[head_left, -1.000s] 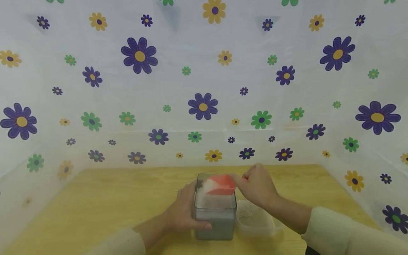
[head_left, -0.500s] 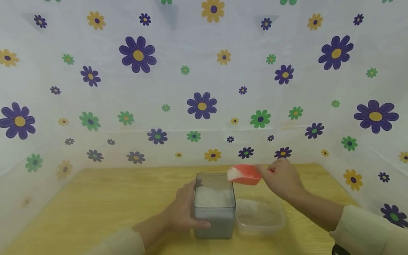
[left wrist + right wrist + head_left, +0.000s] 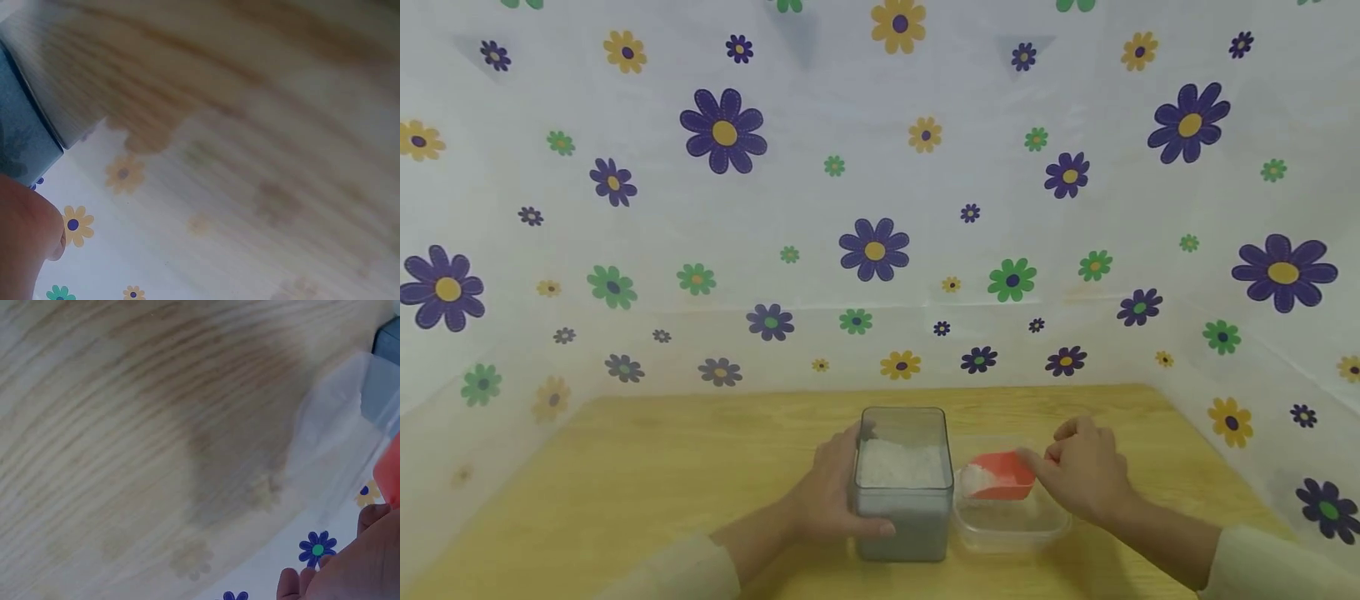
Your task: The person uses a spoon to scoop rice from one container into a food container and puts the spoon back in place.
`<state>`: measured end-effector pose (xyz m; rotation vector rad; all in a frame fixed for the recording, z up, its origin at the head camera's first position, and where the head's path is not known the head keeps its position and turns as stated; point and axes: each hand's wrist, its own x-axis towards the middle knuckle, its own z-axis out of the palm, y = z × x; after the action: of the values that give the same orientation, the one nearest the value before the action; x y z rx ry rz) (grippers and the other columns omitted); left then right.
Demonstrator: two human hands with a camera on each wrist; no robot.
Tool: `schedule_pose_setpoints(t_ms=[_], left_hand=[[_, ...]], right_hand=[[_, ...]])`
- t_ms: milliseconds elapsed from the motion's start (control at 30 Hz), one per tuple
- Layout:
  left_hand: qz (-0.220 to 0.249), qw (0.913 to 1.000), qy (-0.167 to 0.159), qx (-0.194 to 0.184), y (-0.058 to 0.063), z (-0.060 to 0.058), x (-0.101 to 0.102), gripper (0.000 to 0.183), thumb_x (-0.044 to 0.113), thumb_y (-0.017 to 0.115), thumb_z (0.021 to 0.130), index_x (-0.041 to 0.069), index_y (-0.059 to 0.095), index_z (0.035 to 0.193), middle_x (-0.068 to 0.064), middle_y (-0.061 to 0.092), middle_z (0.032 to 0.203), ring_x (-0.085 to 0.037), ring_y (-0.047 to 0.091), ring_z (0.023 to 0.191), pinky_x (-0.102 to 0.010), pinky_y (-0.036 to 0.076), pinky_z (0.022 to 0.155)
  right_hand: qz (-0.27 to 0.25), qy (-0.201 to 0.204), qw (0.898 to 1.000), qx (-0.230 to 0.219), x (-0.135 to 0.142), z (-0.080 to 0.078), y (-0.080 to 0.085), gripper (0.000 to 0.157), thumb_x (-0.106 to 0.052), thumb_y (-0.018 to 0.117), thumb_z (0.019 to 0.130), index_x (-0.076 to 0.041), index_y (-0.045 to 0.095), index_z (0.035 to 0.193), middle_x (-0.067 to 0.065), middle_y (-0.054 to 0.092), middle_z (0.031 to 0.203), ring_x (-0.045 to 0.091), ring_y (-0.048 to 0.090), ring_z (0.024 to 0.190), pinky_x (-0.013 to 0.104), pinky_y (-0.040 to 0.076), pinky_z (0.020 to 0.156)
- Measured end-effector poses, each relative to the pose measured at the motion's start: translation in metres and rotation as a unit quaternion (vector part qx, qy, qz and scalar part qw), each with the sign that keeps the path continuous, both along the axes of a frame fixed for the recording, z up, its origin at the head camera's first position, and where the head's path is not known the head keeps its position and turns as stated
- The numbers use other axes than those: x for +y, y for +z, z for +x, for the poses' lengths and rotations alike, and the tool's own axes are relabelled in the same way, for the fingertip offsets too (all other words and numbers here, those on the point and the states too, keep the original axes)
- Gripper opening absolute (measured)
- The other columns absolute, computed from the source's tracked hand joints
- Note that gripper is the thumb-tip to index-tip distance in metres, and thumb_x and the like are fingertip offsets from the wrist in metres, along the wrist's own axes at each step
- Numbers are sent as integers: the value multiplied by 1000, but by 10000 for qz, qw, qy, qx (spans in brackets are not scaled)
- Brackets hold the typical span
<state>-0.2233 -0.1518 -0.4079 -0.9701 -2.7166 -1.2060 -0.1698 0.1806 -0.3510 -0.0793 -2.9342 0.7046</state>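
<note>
Scoop of red plastic (image 3: 1013, 475) with white grains (image 3: 976, 479) in its mouth: in the head view, you pinch its back end with your right hand (image 3: 1086, 473). It is over or inside the low, clear plastic tub (image 3: 1015, 537); I can't tell if they touch. Your left hand (image 3: 826, 492) grips the tall, square, see-through grey box (image 3: 902, 533), which has white grains in it too. Box and tub stand side by side on the yellow wooden table (image 3: 700, 458). It looks like you are on the step of moving grains from box to tub. The next move seems to call for a soft, low tilt of the scoop, with the box held still.

In the left wrist view, some of your left hand shows by the box.

In the right wrist view, your right hand meets the scoop's red edge, near the tub's clear wall.
</note>
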Motion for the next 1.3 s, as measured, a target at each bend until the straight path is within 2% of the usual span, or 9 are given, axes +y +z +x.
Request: schedule_pose_setpoints(t_ms=[133,367,567,867,1100,1300], left_hand=[[-13,10000,35,-53,-1,1,0,121,57,87,60,14,25,154,-4,43,144,-25,34,132,-60,30,109],[-37,9998,57,-186,1,1,0,122,57,87,60,11,24,155,-4,42,144,-25,34,132,-60,31,109],[-75,9996,68,-272,1,1,1,123,58,87,61,13,23,155,-3,41,144,-25,33,132,-59,31,109],[-159,9997,74,-178,1,1,0,124,59,86,61,11,22,156,-5,42,145,-26,34,133,-60,29,110],[-176,9996,70,-226,2,1,1,124,58,86,61,11,21,156,-5,41,146,-26,33,133,-60,29,110],[-165,9995,69,-266,2,1,1,124,58,86,62,11,20,156,-5,41,147,-25,33,133,-59,29,111]], right_hand=[[206,152,9995,-200,-3,2,-9,50,-54,60,93,-16,67,62,20,45,142,50,35,128,63,40,84],[481,373,9976,-317,-5,2,-15,51,-54,56,96,-16,69,65,21,40,149,53,32,132,67,36,86],[690,475,9953,-493,-7,4,-20,48,-50,56,97,-15,72,69,27,38,150,51,29,135,71,31,92],[1169,668,9909,-21,-13,8,-18,50,-52,58,96,-18,64,60,26,42,147,48,31,136,70,30,96],[1465,676,9868,131,-12,7,-13,46,-51,60,95,-17,70,66,21,48,140,44,36,130,65,34,92],[1614,670,9844,218,-7,7,-9,45,-50,60,95,-17,69,65,18,51,134,42,39,127,66,34,93]])
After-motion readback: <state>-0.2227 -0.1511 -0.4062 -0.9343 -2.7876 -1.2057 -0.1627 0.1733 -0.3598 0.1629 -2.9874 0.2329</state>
